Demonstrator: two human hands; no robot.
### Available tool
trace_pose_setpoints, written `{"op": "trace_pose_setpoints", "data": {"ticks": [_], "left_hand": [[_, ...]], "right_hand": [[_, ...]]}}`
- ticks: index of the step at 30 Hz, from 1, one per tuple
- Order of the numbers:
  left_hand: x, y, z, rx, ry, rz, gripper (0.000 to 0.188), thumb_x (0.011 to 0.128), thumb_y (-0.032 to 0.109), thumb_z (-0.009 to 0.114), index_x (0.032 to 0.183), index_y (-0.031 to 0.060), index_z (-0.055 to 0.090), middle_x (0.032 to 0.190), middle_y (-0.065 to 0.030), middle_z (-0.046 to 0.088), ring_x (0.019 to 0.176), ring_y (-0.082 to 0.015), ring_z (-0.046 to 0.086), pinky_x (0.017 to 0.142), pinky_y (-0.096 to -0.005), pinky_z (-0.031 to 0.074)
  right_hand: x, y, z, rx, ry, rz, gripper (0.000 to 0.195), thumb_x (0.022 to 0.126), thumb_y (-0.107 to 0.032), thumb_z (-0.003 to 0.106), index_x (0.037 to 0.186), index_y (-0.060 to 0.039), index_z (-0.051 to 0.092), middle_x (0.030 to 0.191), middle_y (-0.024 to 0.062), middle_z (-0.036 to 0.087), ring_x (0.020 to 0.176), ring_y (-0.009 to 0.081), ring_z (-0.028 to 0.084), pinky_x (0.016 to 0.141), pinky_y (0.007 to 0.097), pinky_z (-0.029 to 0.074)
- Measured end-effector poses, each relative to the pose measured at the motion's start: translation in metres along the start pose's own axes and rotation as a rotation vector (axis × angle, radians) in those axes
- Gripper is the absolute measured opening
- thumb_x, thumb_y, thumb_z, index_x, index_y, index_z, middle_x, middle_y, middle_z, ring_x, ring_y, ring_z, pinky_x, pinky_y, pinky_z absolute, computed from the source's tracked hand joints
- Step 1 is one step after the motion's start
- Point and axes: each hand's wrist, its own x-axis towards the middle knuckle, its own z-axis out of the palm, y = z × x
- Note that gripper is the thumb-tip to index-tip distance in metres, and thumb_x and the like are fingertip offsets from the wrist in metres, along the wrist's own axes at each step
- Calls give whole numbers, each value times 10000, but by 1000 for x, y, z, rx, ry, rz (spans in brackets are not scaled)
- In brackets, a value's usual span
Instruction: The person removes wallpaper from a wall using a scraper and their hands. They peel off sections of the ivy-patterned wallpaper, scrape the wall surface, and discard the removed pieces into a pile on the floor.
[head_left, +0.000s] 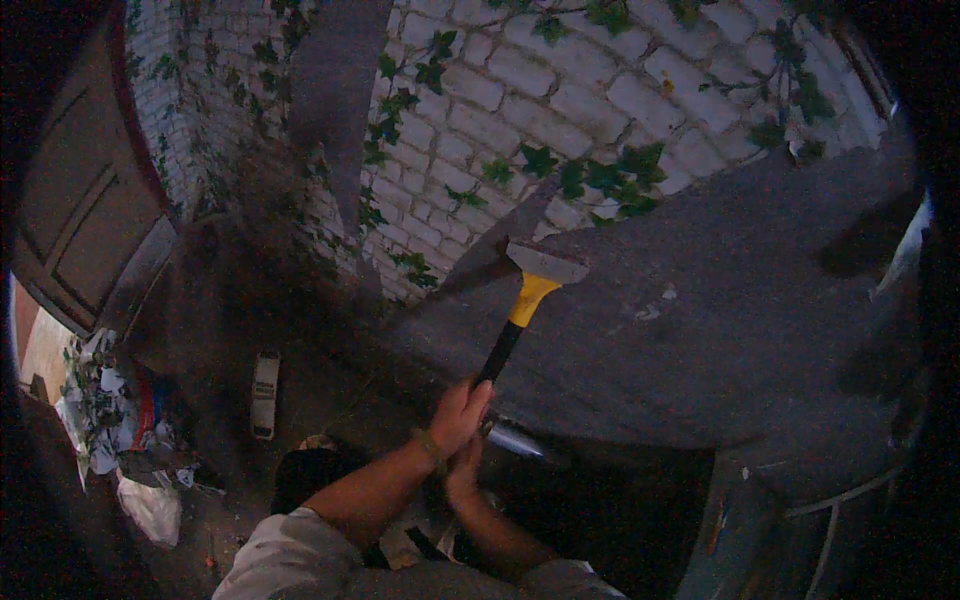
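Note:
A long-handled wall scraper (529, 300) with a wide metal blade, a yellow neck and a black handle slants up from my hands. My left hand (459, 412) is wrapped around the handle, and a band circles that wrist. Lower on the handle, partly hidden behind the left, my right hand (465, 466) grips too. The blade lies over the bare grey wall surface (720, 300), near the torn lower edge of brick-and-ivy patterned wallpaper (510, 97). Whether the blade touches the wall I cannot tell.
A panelled door (75, 195) stands at the left. Torn wallpaper scraps (109, 397) and a white bag (154, 510) lie below it. A pale narrow object (264, 395) is on the dark floor. At lower right is a grey piece of furniture (757, 517).

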Motion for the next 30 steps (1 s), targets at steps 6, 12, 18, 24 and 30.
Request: {"op": "trace_pose_setpoints", "data": {"ticks": [6,12,18,24,30], "left_hand": [[-4,3,-4,104,-27,-43,275,891,290,451,879,26,528,637,-55,521,565,-164,489,531,-329,406],[-2,7,-7,212,-15,-18,301,880,311,456,902,17,521,710,-137,559,640,-255,545,590,-380,424],[-4,32,-7,308,25,173,302,875,307,466,901,12,527,713,-166,558,654,-308,558,581,-387,422],[6,16,-8,286,-1,125,309,875,306,463,894,4,526,692,-167,556,638,-320,560,566,-393,422],[-1,16,-13,380,-39,119,323,872,318,466,907,0,517,697,-174,568,644,-325,571,575,-398,437]], "right_hand": [[-9,25,-4,-37,30,-23,550,894,-406,390,1286,-27,317,1260,101,389,1173,240,375,962,354,317],[-10,47,-9,57,76,24,498,896,-348,392,1274,-31,332,1245,99,399,1166,232,379,957,358,326],[-6,57,-14,109,73,21,448,897,-290,395,1263,-35,347,1230,96,410,1158,223,384,951,361,335],[3,25,-5,-114,-51,-138,434,910,-284,369,1256,-24,343,1222,93,414,1138,225,405,937,355,345],[-10,28,-1,-36,-3,-46,439,910,-289,369,1256,-21,337,1221,96,412,1134,230,407,929,353,350]]}}
